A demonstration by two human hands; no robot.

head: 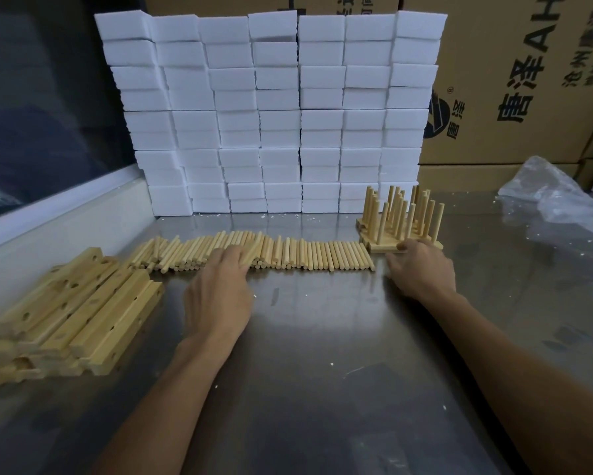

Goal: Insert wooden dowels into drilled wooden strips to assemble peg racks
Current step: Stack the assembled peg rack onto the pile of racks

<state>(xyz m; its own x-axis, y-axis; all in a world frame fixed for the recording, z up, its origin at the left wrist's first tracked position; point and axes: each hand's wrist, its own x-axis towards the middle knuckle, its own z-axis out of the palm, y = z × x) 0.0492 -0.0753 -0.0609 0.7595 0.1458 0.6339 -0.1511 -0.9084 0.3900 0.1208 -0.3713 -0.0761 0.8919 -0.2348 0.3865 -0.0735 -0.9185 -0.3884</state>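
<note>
A long row of loose wooden dowels (315, 257) lies across the steel table (322, 337). My left hand (219, 289) rests palm down on the left part of that row, fingers spread over the dowels. A pile of drilled wooden strips (72, 313) lies at the left. Several finished peg racks (401, 217) with upright dowels stand at the right end of the row. My right hand (421, 269) touches the front edge of the nearest rack's base, fingers bent over it.
A wall of stacked white foam blocks (271, 114) stands behind the dowels. Printed cardboard boxes (514, 80) fill the back right. Crumpled clear plastic (559, 197) lies on the table at the far right. A raised ledge runs along the left edge.
</note>
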